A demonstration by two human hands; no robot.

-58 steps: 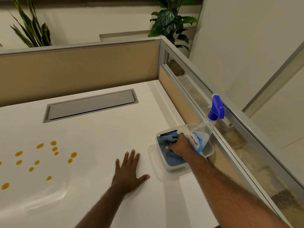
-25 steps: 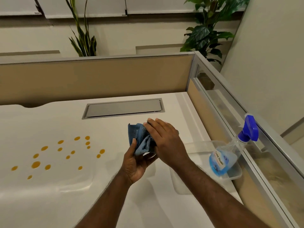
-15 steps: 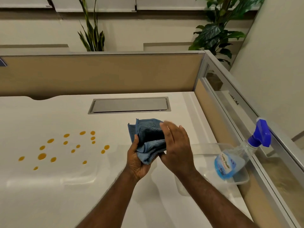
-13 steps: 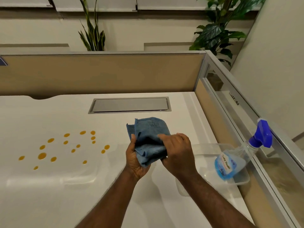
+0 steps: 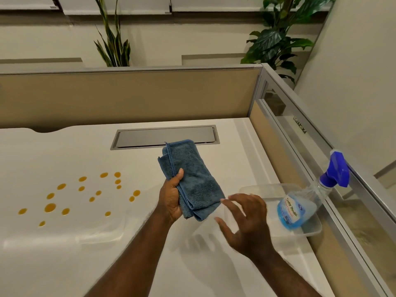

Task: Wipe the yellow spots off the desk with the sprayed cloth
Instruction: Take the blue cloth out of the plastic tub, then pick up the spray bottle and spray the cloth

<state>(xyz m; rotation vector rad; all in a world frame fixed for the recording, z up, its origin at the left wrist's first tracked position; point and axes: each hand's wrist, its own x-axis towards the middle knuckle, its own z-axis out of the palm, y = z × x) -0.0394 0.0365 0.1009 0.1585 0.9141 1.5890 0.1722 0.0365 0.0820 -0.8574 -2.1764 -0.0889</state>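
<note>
My left hand [image 5: 171, 199] holds a folded blue cloth [image 5: 192, 179] above the white desk [image 5: 64, 264], thumb pressed on its left edge. My right hand [image 5: 246, 221] hovers just right of the cloth's lower end, fingers spread, holding nothing. Several yellow spots [image 5: 50, 207] lie scattered on the desk to the left of the cloth. A spray bottle [image 5: 300, 207] with a blue trigger head leans in a clear plastic container [image 5: 267, 187] at the right.
A grey cable flap [image 5: 165, 137] is set into the desk behind the cloth. Beige partition panels [image 5: 128, 97] close the back and right sides, with a glass strip on the right. Plants stand beyond the partition.
The right hand took the cloth out of the container and passed it to the left hand. The right hand has now let go and moved right; the cloth hangs unfolded longer.
</note>
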